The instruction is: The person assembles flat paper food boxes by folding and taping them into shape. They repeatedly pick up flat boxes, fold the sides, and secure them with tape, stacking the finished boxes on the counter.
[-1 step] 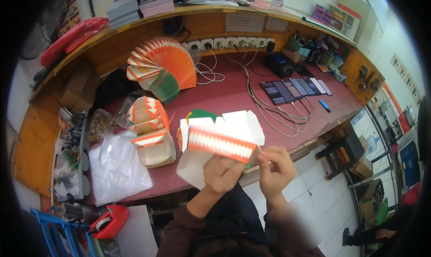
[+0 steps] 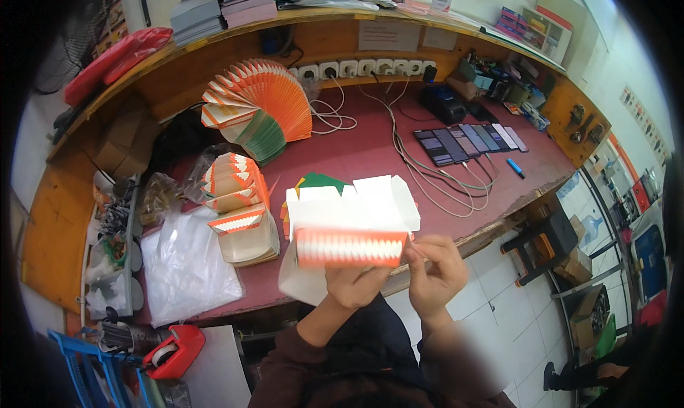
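Level in front of me is an orange-and-white paper carton (image 2: 349, 248) with a row of white tooth-like shapes along its side, blurred by motion. My left hand (image 2: 354, 285) grips it from below, its fingers partly hidden behind it. My right hand (image 2: 436, 269) pinches the carton's right end between thumb and fingers. Just beyond lie white card blanks (image 2: 353, 207) on the table, with green and orange card (image 2: 320, 181) showing behind them. To the left stands a nested stack of similar cartons (image 2: 239, 187). Farther back, a bigger stack of orange and green cartons (image 2: 274, 101) fans out.
Clear plastic bags (image 2: 189, 269) lie at the table's left. A row of phones (image 2: 470, 141) with white charging cables (image 2: 427, 180) and a blue pen (image 2: 516, 168) are at right. A red tape dispenser (image 2: 174, 351) sits low left. A black stool (image 2: 541, 244) stands beyond the table edge.
The carton has turned from a slant to level, its left end dropping toward me. Both hands keep their hold and have shifted only slightly.
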`<control>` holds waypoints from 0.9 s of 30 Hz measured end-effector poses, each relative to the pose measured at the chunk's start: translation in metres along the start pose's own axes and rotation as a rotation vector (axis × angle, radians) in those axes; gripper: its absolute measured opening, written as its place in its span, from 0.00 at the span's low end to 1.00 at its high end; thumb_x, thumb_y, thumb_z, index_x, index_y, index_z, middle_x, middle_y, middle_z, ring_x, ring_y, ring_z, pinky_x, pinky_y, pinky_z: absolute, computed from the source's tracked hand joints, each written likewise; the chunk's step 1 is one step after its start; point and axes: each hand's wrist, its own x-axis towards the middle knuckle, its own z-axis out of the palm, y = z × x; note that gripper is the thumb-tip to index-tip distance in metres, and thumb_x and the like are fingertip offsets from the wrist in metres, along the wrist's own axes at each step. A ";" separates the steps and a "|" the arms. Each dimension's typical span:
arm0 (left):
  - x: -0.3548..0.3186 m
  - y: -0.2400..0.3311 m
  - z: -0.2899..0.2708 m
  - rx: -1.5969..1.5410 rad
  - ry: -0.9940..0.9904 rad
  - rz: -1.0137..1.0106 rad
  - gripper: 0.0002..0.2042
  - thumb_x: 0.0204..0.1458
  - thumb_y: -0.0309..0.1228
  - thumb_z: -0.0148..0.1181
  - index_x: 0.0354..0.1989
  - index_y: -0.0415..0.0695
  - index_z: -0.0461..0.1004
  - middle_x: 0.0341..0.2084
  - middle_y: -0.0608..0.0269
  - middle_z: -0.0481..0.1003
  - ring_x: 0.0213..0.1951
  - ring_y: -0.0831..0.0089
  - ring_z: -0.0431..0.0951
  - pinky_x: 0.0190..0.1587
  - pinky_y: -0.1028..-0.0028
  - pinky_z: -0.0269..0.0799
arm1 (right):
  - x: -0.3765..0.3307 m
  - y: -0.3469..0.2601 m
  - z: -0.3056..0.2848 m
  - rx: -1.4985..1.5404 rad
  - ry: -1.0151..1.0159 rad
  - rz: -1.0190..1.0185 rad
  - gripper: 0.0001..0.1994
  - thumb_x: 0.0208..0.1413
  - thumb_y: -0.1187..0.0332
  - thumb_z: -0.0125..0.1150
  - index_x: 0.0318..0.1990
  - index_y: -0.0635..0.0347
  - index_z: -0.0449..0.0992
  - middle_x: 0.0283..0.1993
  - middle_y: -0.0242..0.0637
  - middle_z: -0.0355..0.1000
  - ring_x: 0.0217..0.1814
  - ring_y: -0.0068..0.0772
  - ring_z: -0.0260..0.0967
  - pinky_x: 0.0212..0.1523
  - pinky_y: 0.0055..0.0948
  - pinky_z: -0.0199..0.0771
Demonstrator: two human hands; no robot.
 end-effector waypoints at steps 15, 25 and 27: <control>0.004 -0.006 -0.001 -0.072 -0.002 0.001 0.13 0.31 0.15 0.63 0.31 0.37 0.78 0.24 0.61 0.72 0.29 0.64 0.77 0.27 0.73 0.74 | 0.012 0.018 0.007 0.129 0.043 0.259 0.03 0.54 0.76 0.58 0.33 0.69 0.74 0.32 0.35 0.71 0.25 0.18 0.65 0.25 0.15 0.65; -0.006 -0.010 0.008 -0.229 -0.049 -0.243 0.09 0.37 0.19 0.66 0.30 0.39 0.78 0.27 0.59 0.73 0.28 0.68 0.75 0.29 0.76 0.68 | 0.006 0.014 0.011 0.081 -0.053 0.114 0.04 0.52 0.75 0.61 0.31 0.68 0.74 0.31 0.35 0.68 0.30 0.19 0.65 0.28 0.16 0.64; -0.007 -0.012 0.006 -0.380 -0.075 -0.349 0.08 0.39 0.20 0.66 0.31 0.39 0.78 0.28 0.59 0.75 0.29 0.71 0.75 0.30 0.76 0.68 | 0.007 0.010 0.013 0.104 -0.029 0.153 0.04 0.50 0.76 0.62 0.31 0.67 0.75 0.31 0.36 0.69 0.29 0.21 0.66 0.28 0.17 0.65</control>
